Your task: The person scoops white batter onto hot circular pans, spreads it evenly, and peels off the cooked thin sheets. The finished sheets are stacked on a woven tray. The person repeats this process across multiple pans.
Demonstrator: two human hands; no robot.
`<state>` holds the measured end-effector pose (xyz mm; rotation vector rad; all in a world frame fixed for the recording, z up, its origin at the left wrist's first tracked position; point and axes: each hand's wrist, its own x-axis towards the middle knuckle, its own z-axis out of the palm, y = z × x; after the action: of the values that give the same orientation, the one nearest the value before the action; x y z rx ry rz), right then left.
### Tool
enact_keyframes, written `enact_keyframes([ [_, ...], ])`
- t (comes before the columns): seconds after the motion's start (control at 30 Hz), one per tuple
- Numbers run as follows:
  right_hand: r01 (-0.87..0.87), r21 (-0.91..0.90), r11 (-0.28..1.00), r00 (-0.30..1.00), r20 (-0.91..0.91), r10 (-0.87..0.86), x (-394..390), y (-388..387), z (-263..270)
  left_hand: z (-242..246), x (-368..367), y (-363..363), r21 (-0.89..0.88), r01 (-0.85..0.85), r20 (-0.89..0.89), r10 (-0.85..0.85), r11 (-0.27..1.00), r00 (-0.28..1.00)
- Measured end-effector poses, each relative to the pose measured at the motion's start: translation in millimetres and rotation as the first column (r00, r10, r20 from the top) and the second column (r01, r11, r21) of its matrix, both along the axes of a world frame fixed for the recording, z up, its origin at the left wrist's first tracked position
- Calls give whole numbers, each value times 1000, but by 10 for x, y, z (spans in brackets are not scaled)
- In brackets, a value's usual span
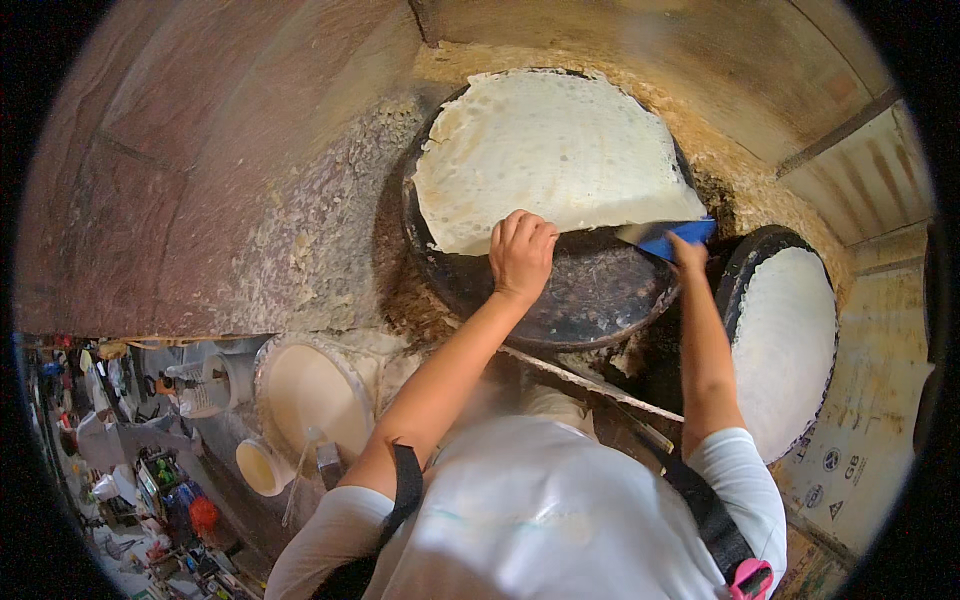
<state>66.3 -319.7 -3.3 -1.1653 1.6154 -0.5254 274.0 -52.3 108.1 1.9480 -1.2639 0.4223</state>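
Note:
A large thin sheet of pale flatbread (547,150) covers the far part of a round black griddle (600,292); the griddle's near part is bare. My left hand (523,251) is at the sheet's near edge, fingers bent and pinching it. In my right hand (686,251) is a blue-handled scraper (671,236), its blade against the near edge at the right, partly under the sheet. On the right, a second round griddle (731,281) carries another pale layer (784,345); neither hand touches it.
A wide tub of pale batter (319,382) stands at lower left, beside a smaller yellowish container (259,466) and a ladle or stick (298,480). Rough batter-spattered wall (315,225) rises at left. A long thin bar (592,382) lies between me and the griddle. Clutter fills the far left.

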Motion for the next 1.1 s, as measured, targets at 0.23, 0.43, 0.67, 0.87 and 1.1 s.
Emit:
enact_keyframes([
  [0.23,-813,-331,479,571,-294,766,972,1927,-185,178,62,-15,-73,-1,203,16,997,979],
  [0.43,12,-287,958,991,-127,-50,82,63,-47,224,162,-4,-53,-38,44,40,998,998],
  [0.67,-767,-86,636,638,-206,742,1362,763,64,342,197,-30,-152,-114,134,134,982,982],
  [0.87,-834,-256,-488,-171,-722,671,915,2742,598,352,107,-6,21,124,151,-126,992,981],
  [1.1,-892,-452,24,406,-776,482,2616,1480,-142,674,217,-288,48,127,273,-135,991,952],
])
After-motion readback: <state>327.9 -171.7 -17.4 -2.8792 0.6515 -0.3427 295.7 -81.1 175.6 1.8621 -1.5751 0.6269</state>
